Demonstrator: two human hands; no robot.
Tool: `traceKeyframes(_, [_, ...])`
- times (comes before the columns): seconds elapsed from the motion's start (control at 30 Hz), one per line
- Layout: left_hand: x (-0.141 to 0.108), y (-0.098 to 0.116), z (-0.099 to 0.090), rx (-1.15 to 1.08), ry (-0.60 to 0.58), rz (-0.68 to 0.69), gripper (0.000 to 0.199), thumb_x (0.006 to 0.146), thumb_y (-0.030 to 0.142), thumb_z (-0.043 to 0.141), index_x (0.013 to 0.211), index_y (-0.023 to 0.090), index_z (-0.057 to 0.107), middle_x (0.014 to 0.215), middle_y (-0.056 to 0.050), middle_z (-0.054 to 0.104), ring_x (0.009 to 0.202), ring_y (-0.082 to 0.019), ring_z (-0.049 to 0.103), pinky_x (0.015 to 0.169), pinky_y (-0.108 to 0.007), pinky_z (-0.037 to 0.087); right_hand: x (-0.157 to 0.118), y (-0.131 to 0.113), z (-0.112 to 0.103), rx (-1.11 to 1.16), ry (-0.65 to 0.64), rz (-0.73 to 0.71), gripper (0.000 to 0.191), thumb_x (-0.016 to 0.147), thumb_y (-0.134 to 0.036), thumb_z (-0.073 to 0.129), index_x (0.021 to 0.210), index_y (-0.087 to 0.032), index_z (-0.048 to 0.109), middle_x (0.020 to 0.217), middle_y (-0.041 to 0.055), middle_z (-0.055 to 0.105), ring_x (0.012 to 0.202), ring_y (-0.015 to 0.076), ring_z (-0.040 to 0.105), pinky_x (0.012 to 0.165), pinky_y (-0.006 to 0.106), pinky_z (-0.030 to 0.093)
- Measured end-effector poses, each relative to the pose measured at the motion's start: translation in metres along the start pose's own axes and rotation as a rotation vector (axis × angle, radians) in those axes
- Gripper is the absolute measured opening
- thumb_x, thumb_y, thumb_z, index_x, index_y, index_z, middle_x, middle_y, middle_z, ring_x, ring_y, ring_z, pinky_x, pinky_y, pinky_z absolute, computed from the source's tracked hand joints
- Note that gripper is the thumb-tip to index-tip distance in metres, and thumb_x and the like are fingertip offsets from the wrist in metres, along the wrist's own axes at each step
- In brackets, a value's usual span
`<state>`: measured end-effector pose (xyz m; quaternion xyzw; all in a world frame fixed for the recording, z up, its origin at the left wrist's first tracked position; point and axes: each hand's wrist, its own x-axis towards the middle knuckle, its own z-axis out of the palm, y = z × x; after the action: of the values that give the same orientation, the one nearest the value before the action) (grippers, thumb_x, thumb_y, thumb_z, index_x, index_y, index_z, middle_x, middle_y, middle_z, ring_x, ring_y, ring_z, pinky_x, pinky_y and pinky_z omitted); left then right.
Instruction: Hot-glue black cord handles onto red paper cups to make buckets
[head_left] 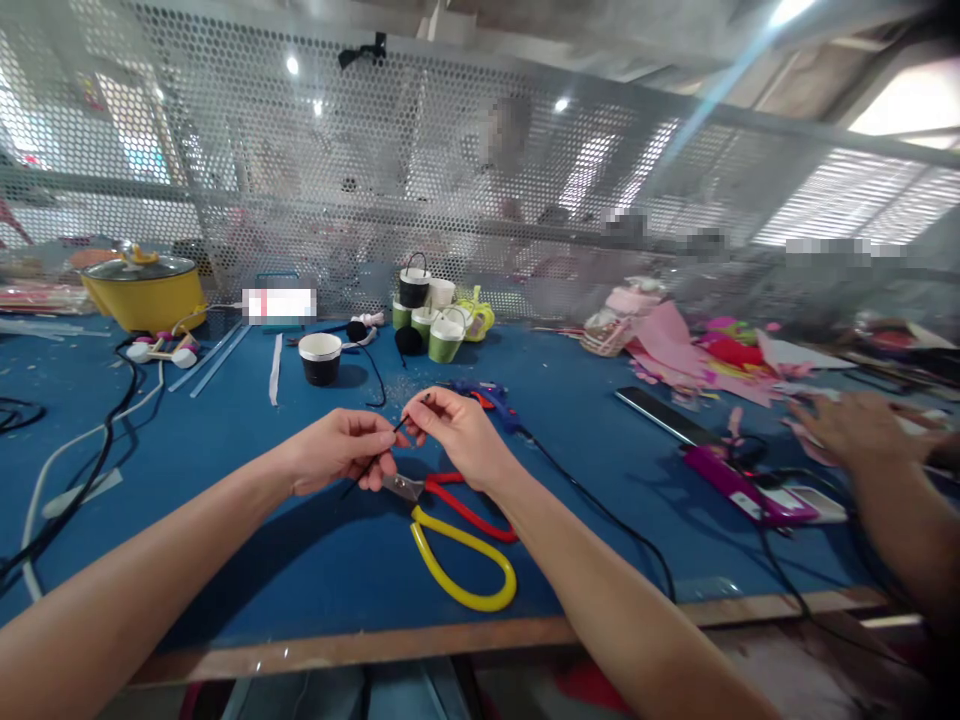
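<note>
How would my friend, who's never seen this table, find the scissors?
Start with the big blue table and look near the middle of its front edge. Between the person's left forearm and right forearm lie the scissors. One handle loop is red and the other yellow, unlike the blue tool with a cable lying farther back.

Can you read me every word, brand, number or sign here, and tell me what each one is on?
None can be read.
White label on the purple device: too small and blurred to read.
Pale panel against the mesh screen: pixelated, unreadable.
Scissors: no lettering visible.
</note>
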<state>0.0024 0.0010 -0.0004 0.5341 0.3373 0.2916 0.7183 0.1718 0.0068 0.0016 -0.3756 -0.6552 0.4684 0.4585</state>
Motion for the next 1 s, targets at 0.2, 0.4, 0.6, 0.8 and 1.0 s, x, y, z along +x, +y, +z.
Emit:
traceKeyframes(0.2, [-0.0003, -0.0006, 0.0000, 0.039, 0.004, 0.042, 0.029, 0.067, 0.039, 0.068, 0.066, 0.013, 0.054, 0.054, 0.001, 0.062, 0.040, -0.006, 0.052, 0.041, -0.018, 0.032, -0.0004, -0.0002, -0.0012, 0.094, -0.003, 0.090, 0.028, 0.073, -0.043, 0.061, 0.068, -0.016, 0.055, 0.059, -0.0028, 0.055, 0.054, 0.0083, 0.050, 0.054, 0.023, 0.040])
traceKeyframes(0.4, [0.0008, -0.0030, -0.0003, -0.004, 0.009, 0.028, 0.028, 0.068, 0.038, 0.068, 0.072, 0.012, 0.057, 0.054, 0.001, 0.063, 0.042, -0.007, 0.055, 0.043, -0.019, 0.036, -0.0026, -0.0016, 0.0037, 0.039, -0.036, 0.031, 0.023, 0.074, -0.039, 0.062, 0.071, -0.017, 0.056, 0.062, -0.0023, 0.057, 0.059, 0.0098, 0.053, 0.059, 0.025, 0.043])
traceKeyframes(0.6, [0.0015, -0.0015, -0.0049, 0.023, -0.005, -0.020, 0.035, 0.065, 0.041, 0.069, 0.077, 0.010, 0.061, 0.060, -0.002, 0.066, 0.052, -0.010, 0.060, 0.053, -0.023, 0.044, 0.0010, -0.0018, -0.0027, -0.049, 0.082, -0.010, 0.022, 0.074, -0.037, 0.061, 0.070, -0.017, 0.055, 0.061, -0.0027, 0.056, 0.054, 0.0092, 0.052, 0.053, 0.024, 0.043])
traceKeyframes(0.8, [0.0013, -0.0018, -0.0043, 0.113, -0.004, 0.005, 0.033, 0.068, 0.043, 0.066, 0.069, 0.011, 0.058, 0.058, -0.002, 0.066, 0.047, -0.009, 0.059, 0.046, -0.020, 0.039, -0.0005, -0.0028, 0.0018, 0.006, -0.031, 0.022, 0.021, 0.074, -0.036, 0.062, 0.072, -0.016, 0.057, 0.067, -0.0005, 0.061, 0.056, 0.0094, 0.057, 0.057, 0.025, 0.047])
traceKeyframes(1.0, [0.0012, -0.0008, -0.0028, 0.144, 0.032, 0.015, 0.033, 0.061, 0.039, 0.072, 0.072, 0.013, 0.055, 0.058, -0.001, 0.065, 0.050, -0.010, 0.059, 0.051, -0.022, 0.043, 0.0011, -0.0008, 0.0008, 0.030, 0.091, 0.029, 0.024, 0.072, -0.039, 0.064, 0.069, -0.016, 0.055, 0.062, -0.0014, 0.060, 0.054, 0.0092, 0.056, 0.051, 0.023, 0.046])
